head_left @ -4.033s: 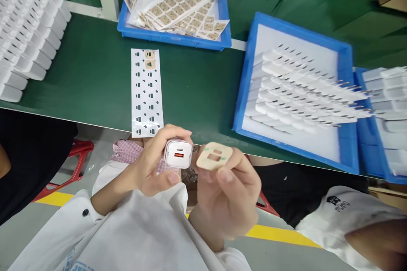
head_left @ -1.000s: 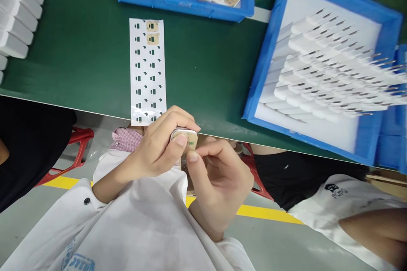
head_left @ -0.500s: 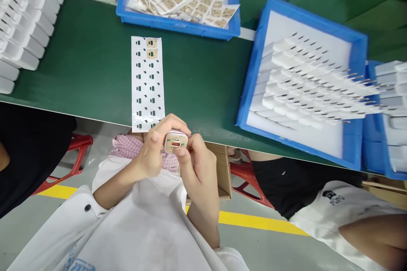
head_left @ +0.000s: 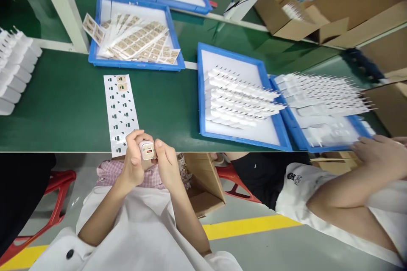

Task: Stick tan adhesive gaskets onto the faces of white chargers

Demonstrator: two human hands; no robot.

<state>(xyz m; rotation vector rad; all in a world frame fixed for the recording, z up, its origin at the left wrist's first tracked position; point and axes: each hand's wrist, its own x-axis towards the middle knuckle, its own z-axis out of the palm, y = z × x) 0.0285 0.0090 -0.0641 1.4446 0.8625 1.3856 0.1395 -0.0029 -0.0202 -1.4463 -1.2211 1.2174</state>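
A white USB charger (head_left: 148, 145), its port face turned up toward me, sits between my hands at the table's front edge. That face carries a beige label around a red-orange port. My left hand (head_left: 132, 165) wraps the charger's left side with its fingers curled. On the other side, my right hand (head_left: 168, 167) presses its thumb and fingers against the charger's edge. Just beyond my left hand lies a white label sheet (head_left: 119, 106) with dark cutouts, where two beige labels (head_left: 122, 82) remain at the top.
A blue tray (head_left: 136, 65) holds piled label sheets. Blue trays (head_left: 203, 93) (head_left: 291, 123) at the right hold rows of white chargers with metal prongs up. More chargers (head_left: 15, 67) stand far left. A co-worker's hands (head_left: 378, 152) are at the right, and an open carton (head_left: 203, 182) is below the table.
The camera view has tilted up and swung right, showing more of the table's back and the co-worker's hands. My right thumb has moved off the port face to the charger's side.
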